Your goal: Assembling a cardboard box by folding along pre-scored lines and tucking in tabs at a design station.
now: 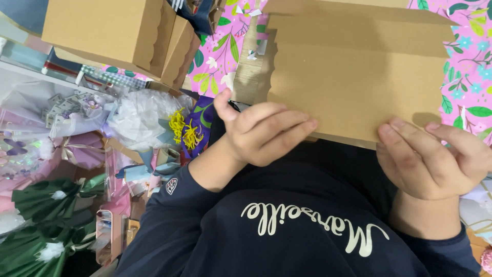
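From the head camera I see my left hand (261, 134) with fingers curled over the near edge of a flat cardboard box (353, 72), gripping it. My right hand (433, 159) pinches the same edge further right, fingers bent around it. The box lies on the table (469, 77) (floral pink cover) at its near edge. A second box (118, 36) stands toward the far left corner, with wrapped bouquets (61, 154) beyond the left edge.

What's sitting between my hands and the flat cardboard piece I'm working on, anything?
Nothing visible. The left hand and the right hand both rest their fingers directly on the lower edge of the flat cardboard piece, with no object in between.
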